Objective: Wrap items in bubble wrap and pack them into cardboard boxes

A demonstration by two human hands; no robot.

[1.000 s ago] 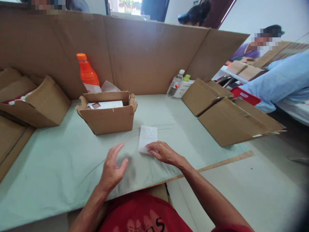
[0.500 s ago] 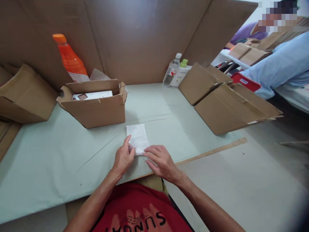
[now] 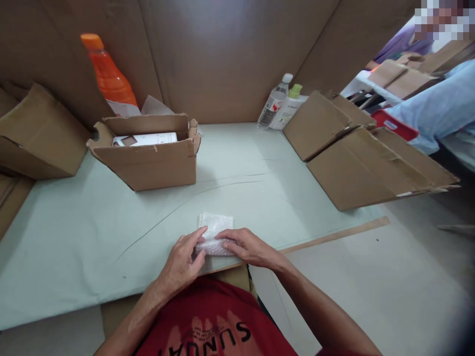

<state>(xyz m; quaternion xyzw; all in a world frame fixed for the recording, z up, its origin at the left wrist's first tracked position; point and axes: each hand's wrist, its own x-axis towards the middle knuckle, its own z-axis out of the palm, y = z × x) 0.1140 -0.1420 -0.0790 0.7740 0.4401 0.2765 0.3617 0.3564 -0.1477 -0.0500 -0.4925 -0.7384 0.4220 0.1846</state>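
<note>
A small piece of clear bubble wrap (image 3: 218, 224) lies on the pale green tabletop close to its front edge, its near part folded over into a thick roll. My left hand (image 3: 184, 258) grips the left end of this fold, thumb and forefinger around it. On the right end, the fingers of my right hand (image 3: 247, 246) press down on top, with the thumb at the near side. Whether anything is wrapped inside the fold, I cannot tell.
An open cardboard box (image 3: 163, 165) holding white packs stands behind to the left. An orange bottle (image 3: 115, 84), a water bottle (image 3: 273, 103) and a white bottle (image 3: 289, 111) line the cardboard back wall. More cardboard boxes (image 3: 356, 168) stand right. A person's blue sleeve (image 3: 438, 109) shows beyond.
The bubble wrap has come nearer to me, and its near end is now folded over more thickly. Both hands have moved with it; the view has shifted slightly.
</note>
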